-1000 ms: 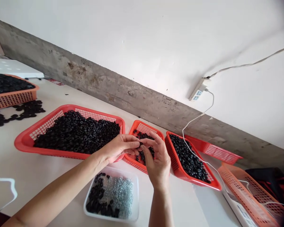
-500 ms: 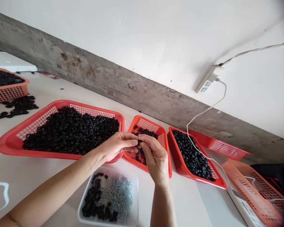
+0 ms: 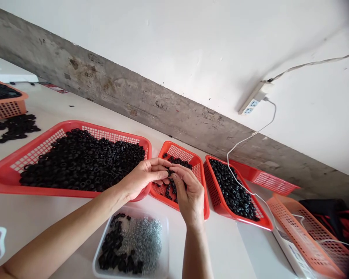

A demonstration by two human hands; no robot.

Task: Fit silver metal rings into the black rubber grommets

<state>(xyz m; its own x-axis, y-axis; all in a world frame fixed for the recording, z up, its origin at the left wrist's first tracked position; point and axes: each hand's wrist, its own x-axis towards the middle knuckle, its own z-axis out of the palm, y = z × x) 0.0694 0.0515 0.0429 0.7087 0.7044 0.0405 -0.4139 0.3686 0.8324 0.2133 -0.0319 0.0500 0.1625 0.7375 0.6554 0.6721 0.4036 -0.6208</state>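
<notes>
My left hand (image 3: pixel 147 176) and my right hand (image 3: pixel 190 190) meet over the small red basket (image 3: pixel 203 193). Between their fingertips is a small black part (image 3: pixel 170 173), pinched from both sides. Loose black pieces lie in that basket, partly hidden by my hands. To the left, a large red basket (image 3: pixel 6 180) is heaped with black rings (image 3: pixel 87 162). Below my wrists stands a clear plastic box (image 3: pixel 165 252) with black pieces (image 3: pixel 112 244) on its left side and small silvery pieces (image 3: pixel 147 240) on its right.
Another red basket (image 3: pixel 221 203) of black pieces stands at right, a white cable (image 3: pixel 232 149) crossing it from a wall power strip (image 3: pixel 254 99). Orange baskets stand at far left (image 3: pixel 8 108) and far right (image 3: pixel 302 236). Black pieces (image 3: pixel 17 127) lie loose at left.
The view has shifted slightly, so the baskets and box appear a little further left. Both hands stay together with the black part between their fingertips.
</notes>
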